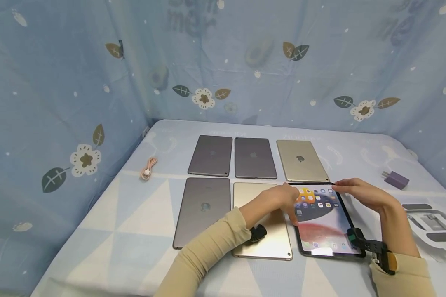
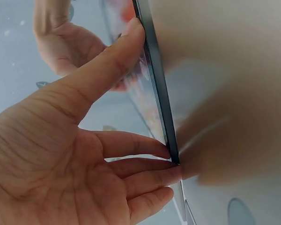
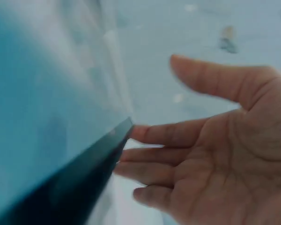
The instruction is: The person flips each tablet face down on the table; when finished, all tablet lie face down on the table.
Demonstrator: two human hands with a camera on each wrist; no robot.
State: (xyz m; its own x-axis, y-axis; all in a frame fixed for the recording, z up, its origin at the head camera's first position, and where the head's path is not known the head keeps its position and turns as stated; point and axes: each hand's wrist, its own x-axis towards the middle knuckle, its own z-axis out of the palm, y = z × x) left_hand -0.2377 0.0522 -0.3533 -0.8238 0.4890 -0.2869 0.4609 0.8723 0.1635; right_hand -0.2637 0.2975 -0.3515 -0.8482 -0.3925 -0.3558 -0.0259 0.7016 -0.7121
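A tablet with a lit screen (image 1: 328, 225) lies face up in the front row, at its right end. My left hand (image 1: 282, 200) is at its left side; in the left wrist view the thumb and straight fingers (image 2: 136, 143) touch the dark edge (image 2: 161, 89). My right hand (image 1: 364, 193) is at the far right corner. Its extended fingers (image 3: 168, 133) touch the edge there, and the thumb stands away from it. Under my left wrist lies a gold tablet (image 1: 273, 239), back up, partly hidden by that arm.
Left of the gold tablet is a grey tablet (image 1: 204, 206). Behind are two dark grey tablets (image 1: 212, 156) and another gold tablet (image 1: 302, 161). A pink cable (image 1: 148, 168) lies far left; a purple charger plug (image 1: 395, 180) and a white stand (image 1: 434, 225) are at right.
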